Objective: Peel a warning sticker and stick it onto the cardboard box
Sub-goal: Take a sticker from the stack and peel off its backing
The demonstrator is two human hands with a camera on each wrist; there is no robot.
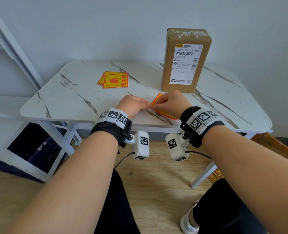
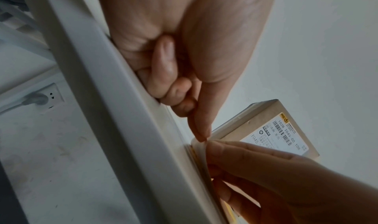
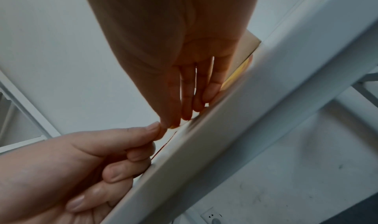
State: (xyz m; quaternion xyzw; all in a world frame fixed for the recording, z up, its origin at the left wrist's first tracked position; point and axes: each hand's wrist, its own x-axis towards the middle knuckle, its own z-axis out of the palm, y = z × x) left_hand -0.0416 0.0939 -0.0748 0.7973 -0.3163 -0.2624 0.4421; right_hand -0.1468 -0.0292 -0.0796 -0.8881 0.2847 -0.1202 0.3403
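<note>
- Both hands are down at the near edge of the marble-look table (image 1: 72,92), working on one warning sticker (image 1: 163,113) that lies flat just in front of the cardboard box (image 1: 186,61).
- The right hand (image 1: 171,103) sits on top of the sticker, so most of it is covered. All you get from the head view is a red and yellow strip by the wrist and one corner poking out at the top.
- The right hand's thumb and forefinger are pinched onto the sticker's left corner, and that corner looks lifted a bit off the table.
- The left hand (image 1: 133,105) rests on the tabletop with its lower fingers curled in. Its thumb and forefinger tip meet the same corner, touching the right hand's fingertips.
- Whether the left hand really has hold of the backing or is just pressing against the corner, I honestly can't tell. The wrist views are dim and backlit there.
- The left wrist view does show a pale curled edge (image 2: 199,146) right where the fingertips meet, probably the sticker's underside.
- In both wrist views the table's white edge cuts off nearly the whole sticker.
- The box stands upright toward the back right, shipping label (image 1: 187,65) facing the camera, well clear of both hands.
- A small pile of spare stickers (image 1: 114,80) lies further back on the left.
</note>
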